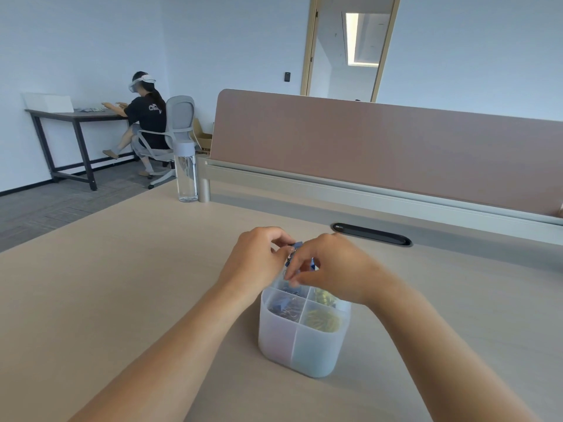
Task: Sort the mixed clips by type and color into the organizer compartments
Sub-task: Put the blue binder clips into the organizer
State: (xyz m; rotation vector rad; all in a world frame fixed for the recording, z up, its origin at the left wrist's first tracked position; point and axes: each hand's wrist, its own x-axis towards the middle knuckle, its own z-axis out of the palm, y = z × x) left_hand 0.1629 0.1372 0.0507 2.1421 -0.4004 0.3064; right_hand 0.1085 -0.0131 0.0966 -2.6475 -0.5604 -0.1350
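Pale counter (137, 284) carried the organizer (298, 351) — blue clips (285, 306) and yellow clips (323, 319) already sorted inside. Above its far rim, left hand (259, 257) and right hand (329, 266) fingers pinched a blue cluster (294, 254) — seemingly the last.

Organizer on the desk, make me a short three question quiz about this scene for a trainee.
1. True or false: the near-right compartment of the organizer holds yellow clips.
2. The left hand and right hand together hold: A) a blue item above the organizer's far side; B) a red pen; C) nothing.
3. Fill in: the clear water bottle stands ___ on the desk.
Key: 1 true; 2 A; 3 upright.
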